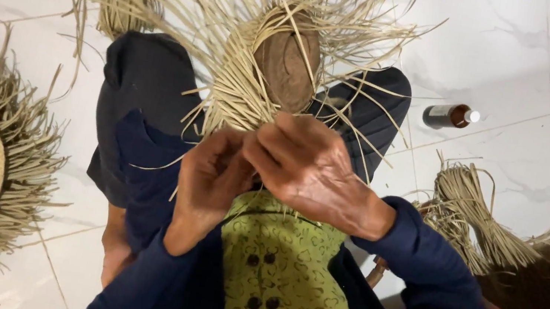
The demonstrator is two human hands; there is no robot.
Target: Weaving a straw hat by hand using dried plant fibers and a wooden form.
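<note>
Straw weave (pixel 256 91) pinched by left hand (pixel 206 184), right hand (pixel 309 172)

Both hands are raised close together at mid-frame, in front of the chest; forearms in dark blue sleeves rise from the lower edge and converge. Left hand (pixel 210 181): back of the hand toward the camera, wrist bent, fingers curled inward and upward, their tips hidden behind the other hand; grip closed, pinching. Right hand (pixel 309 172): comes in from the right, forearm slanting up and to the left, back of the hand up, knuckles raised; fingers (pixel 274 148) flexed and pressed together, lying over the left hand's fingertips; the two hands touch. Thumbs not visible. Knees in dark cloth spread apart beyond the hands.
</note>
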